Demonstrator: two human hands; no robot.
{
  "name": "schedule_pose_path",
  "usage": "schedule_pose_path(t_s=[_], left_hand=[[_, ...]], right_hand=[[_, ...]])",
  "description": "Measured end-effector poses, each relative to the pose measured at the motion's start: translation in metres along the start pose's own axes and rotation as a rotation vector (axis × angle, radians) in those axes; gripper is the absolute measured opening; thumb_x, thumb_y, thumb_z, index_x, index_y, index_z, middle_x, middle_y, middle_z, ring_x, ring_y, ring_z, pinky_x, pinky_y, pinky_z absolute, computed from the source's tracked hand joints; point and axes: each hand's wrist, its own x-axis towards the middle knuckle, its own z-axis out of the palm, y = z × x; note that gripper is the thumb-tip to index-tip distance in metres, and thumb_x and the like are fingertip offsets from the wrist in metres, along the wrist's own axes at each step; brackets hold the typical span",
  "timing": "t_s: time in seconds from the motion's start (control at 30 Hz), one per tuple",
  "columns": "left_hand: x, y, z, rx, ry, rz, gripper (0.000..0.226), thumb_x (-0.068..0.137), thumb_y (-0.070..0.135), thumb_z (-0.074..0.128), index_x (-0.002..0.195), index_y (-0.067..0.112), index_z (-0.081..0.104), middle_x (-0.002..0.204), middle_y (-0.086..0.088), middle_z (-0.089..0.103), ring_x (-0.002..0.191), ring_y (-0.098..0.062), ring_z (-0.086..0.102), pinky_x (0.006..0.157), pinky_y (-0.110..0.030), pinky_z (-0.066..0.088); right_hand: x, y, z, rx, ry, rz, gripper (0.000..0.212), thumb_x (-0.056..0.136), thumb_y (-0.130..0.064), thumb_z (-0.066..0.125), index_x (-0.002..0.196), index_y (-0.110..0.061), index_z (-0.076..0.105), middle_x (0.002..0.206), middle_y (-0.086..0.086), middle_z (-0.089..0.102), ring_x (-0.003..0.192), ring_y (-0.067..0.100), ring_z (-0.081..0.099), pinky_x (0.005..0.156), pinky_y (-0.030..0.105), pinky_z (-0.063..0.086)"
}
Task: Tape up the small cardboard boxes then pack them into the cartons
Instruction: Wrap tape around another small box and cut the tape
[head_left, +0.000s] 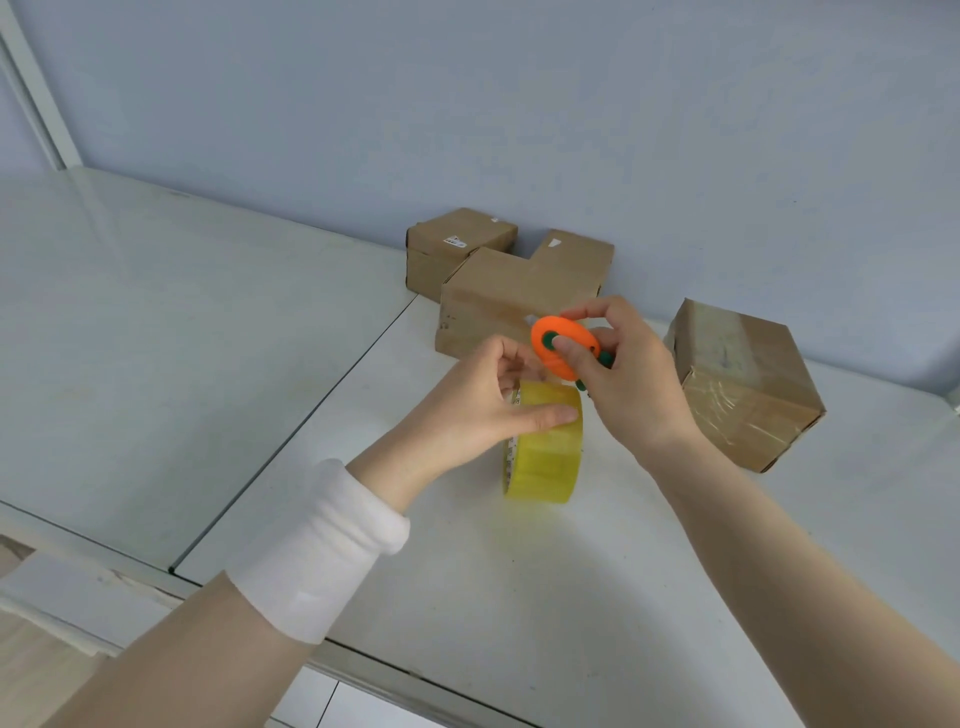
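A yellow roll of clear packing tape (545, 457) stands on edge on the white table (519, 597). My left hand (483, 405) grips its top, the index finger laid along the roll. Just above the roll, my right hand (623, 379) pinches a small orange carrot-shaped cutter (563, 345) with green parts, the thumb on its green button. Three small cardboard boxes stand against the wall: one at the back left (457, 249), one in front of it (498, 296), one behind that (576, 260). A taped box (748, 384) sits to the right.
A second white table top (130, 338) adjoins on the left, with a dark seam between the two. A pale blue wall (519, 104) runs right behind the boxes. The table's front edge lies low in the view, floor beyond it.
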Motion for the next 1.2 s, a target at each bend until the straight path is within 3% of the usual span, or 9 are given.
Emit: schedule_pose_path(t_s=[0.17,0.33,0.47,0.57,0.67,0.83,0.93,1.1,1.2], left_hand=[[0.0,0.002,-0.003,-0.081,0.058,-0.071,0.123,0.066,0.016,0.081,0.138,0.044,-0.014,0.152,-0.016,0.023,0.106,0.008,0.059,0.08,-0.003,0.045],[0.0,0.004,0.013,0.016,0.176,-0.013,0.112,0.072,0.02,0.078,0.143,0.035,-0.007,0.154,0.0,-0.001,0.133,-0.011,0.039,0.107,-0.023,0.033],[0.006,0.008,0.015,0.355,0.191,0.084,0.055,0.084,0.031,0.065,0.131,0.034,0.037,0.155,-0.003,0.005,0.145,-0.016,0.0,0.11,-0.025,0.01],[0.015,0.008,0.017,0.541,0.124,0.089,0.024,0.091,0.032,0.055,0.114,0.029,0.059,0.157,-0.008,0.011,0.144,-0.015,-0.002,0.096,-0.014,0.005],[0.018,0.007,0.018,0.576,0.064,0.079,0.025,0.093,0.032,0.05,0.116,0.032,0.059,0.156,-0.006,0.013,0.143,-0.013,-0.001,0.091,-0.006,0.004],[0.016,0.003,0.013,0.649,0.019,0.03,0.026,0.093,0.039,0.045,0.117,0.039,0.056,0.157,-0.004,0.014,0.142,-0.006,-0.002,0.105,-0.022,0.006],[0.016,0.006,0.012,0.726,0.022,0.04,0.029,0.092,0.042,0.043,0.118,0.038,0.055,0.157,-0.003,0.013,0.142,-0.005,-0.004,0.108,-0.026,0.007],[0.022,0.014,0.013,0.819,0.043,-0.003,0.036,0.094,0.043,0.041,0.128,0.036,0.049,0.157,-0.002,0.014,0.142,-0.007,-0.004,0.112,-0.029,0.008],[0.033,0.031,0.028,0.844,0.085,0.103,0.04,0.093,0.039,0.046,0.131,0.028,0.048,0.155,-0.002,0.02,0.142,-0.008,0.001,0.11,-0.024,0.007]], right_hand=[[0.007,0.004,-0.002,0.051,-0.091,0.094,0.01,0.091,-0.025,0.059,0.096,-0.033,0.06,0.085,-0.01,0.065,0.073,0.002,0.055,0.063,0.017,0.039],[0.014,0.013,-0.005,-0.246,-0.064,0.164,0.024,0.096,-0.03,0.05,0.107,-0.02,0.069,0.098,0.001,0.067,0.094,0.018,0.059,0.077,0.027,0.043],[0.014,0.017,-0.01,-0.688,-0.079,0.02,0.036,0.098,-0.039,0.039,0.121,-0.025,0.063,0.111,0.004,0.062,0.113,0.029,0.046,0.085,0.032,0.035],[0.021,0.02,-0.019,-0.264,-0.21,0.059,0.033,0.099,-0.025,0.042,0.128,-0.017,0.057,0.117,0.006,0.062,0.109,0.021,0.053,0.092,0.023,0.038],[0.025,0.026,-0.026,0.205,-0.325,0.381,0.028,0.097,-0.015,0.048,0.123,-0.008,0.054,0.102,0.009,0.061,0.078,0.011,0.055,0.062,0.015,0.043],[0.03,0.034,-0.026,0.326,-0.305,0.575,0.019,0.094,-0.018,0.054,0.108,-0.007,0.061,0.089,0.004,0.06,0.086,0.015,0.052,0.067,0.018,0.039],[0.03,0.032,-0.029,0.184,-0.222,0.54,0.03,0.095,-0.025,0.052,0.118,-0.007,0.062,0.12,0.005,0.06,0.112,0.014,0.049,0.087,0.023,0.033],[0.01,0.049,-0.059,-0.431,0.164,0.013,0.025,0.09,-0.038,0.056,0.11,-0.025,0.064,0.118,-0.004,0.062,0.103,0.009,0.054,0.084,0.014,0.035],[0.004,0.073,-0.087,-0.939,0.068,0.082,0.053,0.09,-0.052,0.047,0.133,-0.02,0.048,0.147,0.001,0.036,0.141,0.022,0.019,0.11,0.033,0.016]])
